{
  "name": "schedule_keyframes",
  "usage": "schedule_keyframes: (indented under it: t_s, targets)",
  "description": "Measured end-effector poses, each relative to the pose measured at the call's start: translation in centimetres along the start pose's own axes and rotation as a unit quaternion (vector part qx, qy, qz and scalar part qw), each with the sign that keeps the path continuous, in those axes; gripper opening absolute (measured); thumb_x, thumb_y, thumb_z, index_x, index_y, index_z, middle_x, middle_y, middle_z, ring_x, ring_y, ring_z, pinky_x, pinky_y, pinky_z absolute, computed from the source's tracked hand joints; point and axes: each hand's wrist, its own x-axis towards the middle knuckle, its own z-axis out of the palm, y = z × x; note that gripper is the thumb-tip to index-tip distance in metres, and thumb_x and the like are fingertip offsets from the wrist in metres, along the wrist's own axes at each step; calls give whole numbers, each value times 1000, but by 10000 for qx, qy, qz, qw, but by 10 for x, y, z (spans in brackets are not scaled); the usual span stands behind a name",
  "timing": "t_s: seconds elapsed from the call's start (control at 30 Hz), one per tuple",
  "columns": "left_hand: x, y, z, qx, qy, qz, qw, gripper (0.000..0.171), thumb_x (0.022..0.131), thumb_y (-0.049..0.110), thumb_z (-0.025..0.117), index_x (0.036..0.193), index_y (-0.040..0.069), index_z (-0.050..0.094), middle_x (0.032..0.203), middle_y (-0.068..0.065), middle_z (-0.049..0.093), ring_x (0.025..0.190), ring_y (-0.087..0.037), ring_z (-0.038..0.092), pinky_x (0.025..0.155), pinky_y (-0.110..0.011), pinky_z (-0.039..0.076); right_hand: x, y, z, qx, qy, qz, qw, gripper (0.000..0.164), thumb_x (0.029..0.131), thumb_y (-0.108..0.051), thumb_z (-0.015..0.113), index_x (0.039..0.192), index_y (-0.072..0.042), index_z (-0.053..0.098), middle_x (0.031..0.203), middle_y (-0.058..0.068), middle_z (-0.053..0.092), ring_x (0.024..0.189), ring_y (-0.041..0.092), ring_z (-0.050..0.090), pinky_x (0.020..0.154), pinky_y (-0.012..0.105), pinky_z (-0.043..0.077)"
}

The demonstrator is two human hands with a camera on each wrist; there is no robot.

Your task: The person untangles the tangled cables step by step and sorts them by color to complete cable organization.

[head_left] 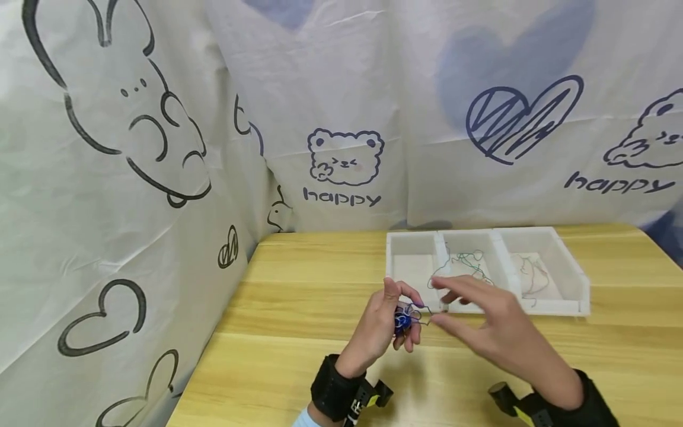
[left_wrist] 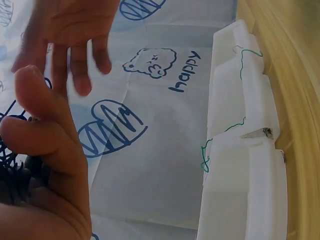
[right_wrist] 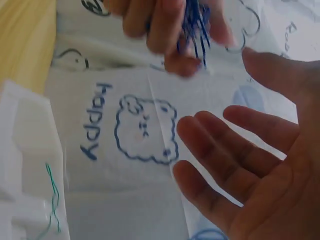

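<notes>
Left hand point(head_left: 376, 318) grips a blue wire bundle point(head_left: 404, 321) above the surface point(head_left: 277, 362); right hand point(head_left: 498, 329), fingers extended and apart, is positioned near the bundle's tips. Beyond, along the surface's far edge, a white three-compartment tray point(head_left: 580, 290) holds green wire point(head_left: 469, 259).

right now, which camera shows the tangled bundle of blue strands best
Head: the tangled bundle of blue strands sits inside the frame, partly covered by the left hand. Left wrist shows it dark, cut by the left edge; right wrist, only blurred strands at the top edge.
</notes>
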Motion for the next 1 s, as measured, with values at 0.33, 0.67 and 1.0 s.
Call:
schedule_keyframes:
  t_s: [0.33,0.67,1.0]
  targets:
    - [-2,-1,3,254,-247,-21,9994,34,108,45,43,123,14,40,66,-2,58,47,-8,48,38,-22,36,-2,-2,30,-526,210,-762,9955,53,104,-42,51,125,4,68,88,-5,62,68,3,52,55,11,41]
    - [-3,3,-11,903,-344,492,9941,25,104,22,60,125,10,64,89,-5,69,69,-7,62,58,-28,55,-1,3,17,-252,298,-446,9982,45,104,-40,54,112,-1,75,95,-3,71,74,3,61,58,11,45]
    - [-4,2,-7,736,92,914,9930,23,105,16,55,125,4,59,99,-11,66,76,-11,67,57,-43,59,0,3,16,-125,286,-149,9994,11,94,-15,73,102,-9,77,88,-10,70,70,0,59,58,12,46]
